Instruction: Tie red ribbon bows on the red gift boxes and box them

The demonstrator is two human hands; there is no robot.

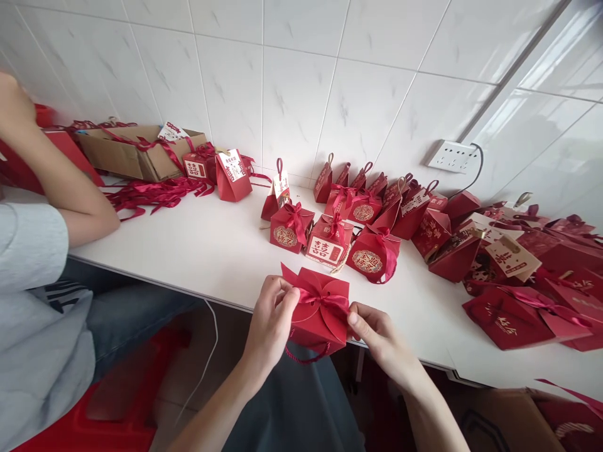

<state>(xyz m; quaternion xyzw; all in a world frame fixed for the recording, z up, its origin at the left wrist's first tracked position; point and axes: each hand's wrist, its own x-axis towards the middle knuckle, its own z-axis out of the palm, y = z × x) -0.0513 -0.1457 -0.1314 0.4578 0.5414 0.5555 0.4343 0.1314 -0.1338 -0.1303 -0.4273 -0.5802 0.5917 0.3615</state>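
A red gift box (316, 329) with overlapping petal flaps sits at the table's front edge, between my two hands. A red ribbon bow (323, 300) lies across its top, and a twisted red cord hangs at its front. My left hand (276, 314) pinches the left part of the ribbon between thumb and fingers. On the other side, my right hand (374, 333) is closed on the ribbon's right part at the box's edge. Just behind stand three boxes with bows: one (288, 231), a middle one with a white label (327, 245) and one at right (374, 256).
Many red boxes (509, 314) crowd the right side and back. A cardboard box (122, 154) and loose ribbons (155, 191) lie at the left, beside another person's arm (61, 176). A power strip (452, 157) is on the wall. An open carton (509, 414) stands below right.
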